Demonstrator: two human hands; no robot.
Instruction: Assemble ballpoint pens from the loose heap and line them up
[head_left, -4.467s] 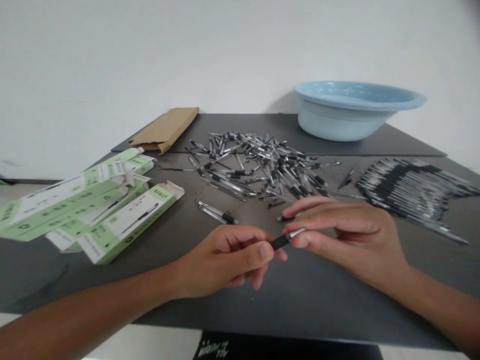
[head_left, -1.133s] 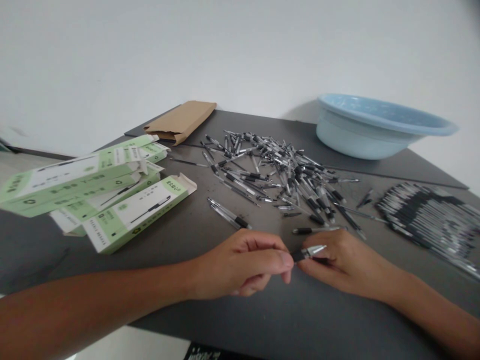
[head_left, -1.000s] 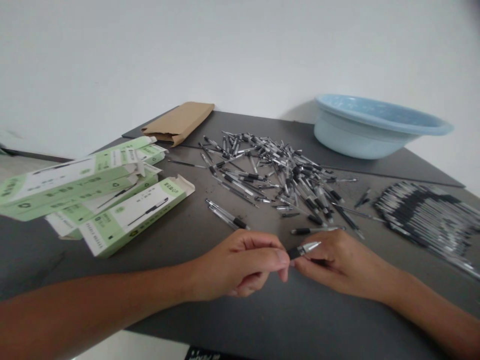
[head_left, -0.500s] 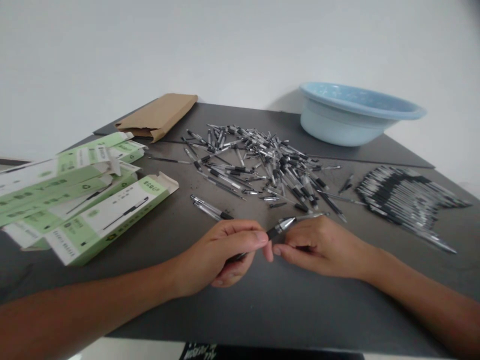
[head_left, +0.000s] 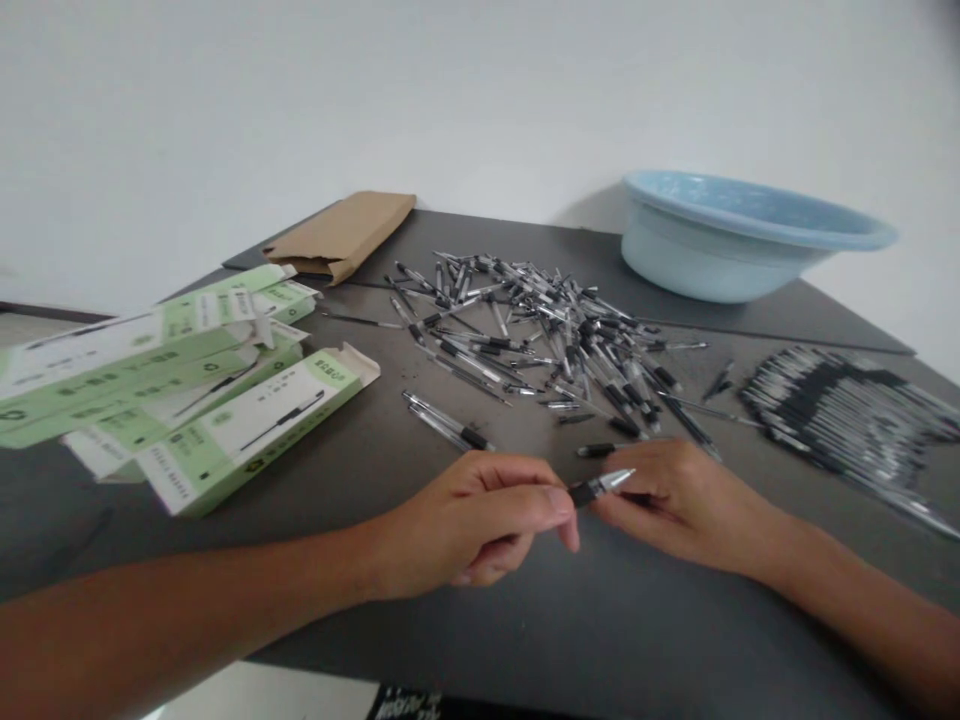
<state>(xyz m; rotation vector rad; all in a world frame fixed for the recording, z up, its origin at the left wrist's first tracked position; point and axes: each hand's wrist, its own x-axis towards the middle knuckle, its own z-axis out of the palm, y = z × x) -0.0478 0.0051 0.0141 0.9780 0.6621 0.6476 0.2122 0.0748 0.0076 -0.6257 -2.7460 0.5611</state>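
Note:
My left hand (head_left: 502,515) is closed round a pen (head_left: 600,487), thumb on top. The pen's silver tip and black grip stick out to the right, and the rest is hidden in the palm. Just right of that tip is my right hand (head_left: 686,500), its fingers curled in and pointing left. A dark, slim pen piece (head_left: 596,450) shows at the far side of its knuckles; whether the fingers grip it is hidden. Beyond both hands lies a loose heap of pens and pen parts (head_left: 555,330). Two clear pens (head_left: 442,420) lie apart behind my left hand.
Green-and-white pen boxes (head_left: 262,430) are piled at the left. A brown paper envelope (head_left: 345,235) lies at the back left, and a light blue basin (head_left: 697,260) stands at the back right. Pens in a neat row (head_left: 847,410) lie at the right on the dark table (head_left: 525,650).
The view has shifted slightly, so the table things sit further right. The pen in my left hand keeps its tip toward my right hand. The dark piece by my right knuckles shows a different end.

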